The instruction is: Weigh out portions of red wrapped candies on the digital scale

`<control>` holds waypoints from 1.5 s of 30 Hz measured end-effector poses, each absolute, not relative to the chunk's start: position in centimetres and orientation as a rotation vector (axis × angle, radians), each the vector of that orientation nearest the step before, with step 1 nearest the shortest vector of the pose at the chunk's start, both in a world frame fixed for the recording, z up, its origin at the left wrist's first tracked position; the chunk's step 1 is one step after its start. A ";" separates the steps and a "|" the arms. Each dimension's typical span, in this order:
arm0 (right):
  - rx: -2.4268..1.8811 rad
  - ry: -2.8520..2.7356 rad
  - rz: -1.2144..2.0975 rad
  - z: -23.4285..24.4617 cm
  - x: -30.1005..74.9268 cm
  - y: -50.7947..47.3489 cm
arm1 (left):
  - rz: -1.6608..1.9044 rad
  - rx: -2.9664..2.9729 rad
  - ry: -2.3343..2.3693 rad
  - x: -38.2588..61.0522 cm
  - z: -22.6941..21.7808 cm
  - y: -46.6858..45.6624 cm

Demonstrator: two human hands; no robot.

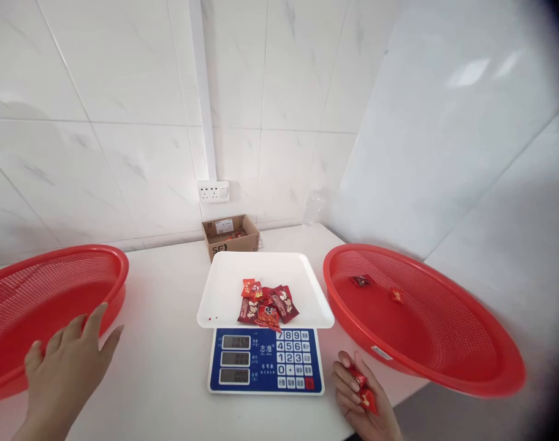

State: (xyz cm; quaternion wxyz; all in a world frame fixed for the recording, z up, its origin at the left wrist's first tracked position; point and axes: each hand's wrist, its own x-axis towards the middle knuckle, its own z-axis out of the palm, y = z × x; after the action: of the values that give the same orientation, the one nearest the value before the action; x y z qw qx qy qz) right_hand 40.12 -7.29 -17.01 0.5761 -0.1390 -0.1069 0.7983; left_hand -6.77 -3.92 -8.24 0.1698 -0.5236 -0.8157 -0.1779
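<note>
My right hand [360, 392] is closed around small red snack packets [368, 399], to the right of the scale's keypad. My left hand [70, 361] has its fingers spread over the near rim of the left red basket [118, 288]; I cannot tell whether it touches the rim. Between the hands stands a digital scale [266, 361] with a blue panel, its top display reading about 0.050. On its white tray [228, 269] lies a small pile of red and maroon snack packets [268, 303].
A right red basket [422, 367] holds a dark packet [360, 281] and a red packet [397, 296], and overhangs the table's right edge. Behind the scale, an open cardboard box [233, 242] contains some packets. A wall socket [214, 192] is above the white table [164, 343].
</note>
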 end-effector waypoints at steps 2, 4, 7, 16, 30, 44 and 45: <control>-0.322 -0.240 1.875 -17.0 40.1 -7.3 | -0.357 -1.537 -2.288 -5.7 -7.5 -3.9; -0.325 -0.225 1.883 -17.1 40.1 -7.3 | -0.337 -1.676 -2.263 -3.8 -6.6 -3.9; -0.333 -0.197 1.896 -17.1 40.1 -7.2 | -0.387 -1.865 -2.275 -0.4 -5.5 -3.9; -0.385 -0.218 1.952 -17.5 40.6 -6.3 | -0.494 -2.115 -2.382 3.3 -5.6 -3.0; -0.444 -0.298 1.884 -17.8 40.5 -5.5 | -0.245 -2.892 -1.825 13.1 -1.5 4.8; -0.489 -0.361 1.887 -17.9 40.5 -5.3 | -0.092 -2.957 -1.888 14.6 -1.0 8.1; -0.487 -0.363 1.887 -17.9 40.5 -5.3 | -0.158 -2.922 -1.926 13.9 -0.7 8.1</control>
State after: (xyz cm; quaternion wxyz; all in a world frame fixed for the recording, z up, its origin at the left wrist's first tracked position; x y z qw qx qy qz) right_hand 40.52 -5.32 -17.94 0.5476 -0.2056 -0.1532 0.7965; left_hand 13.92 8.11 -0.73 -0.1797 -0.8205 -0.5409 -0.0444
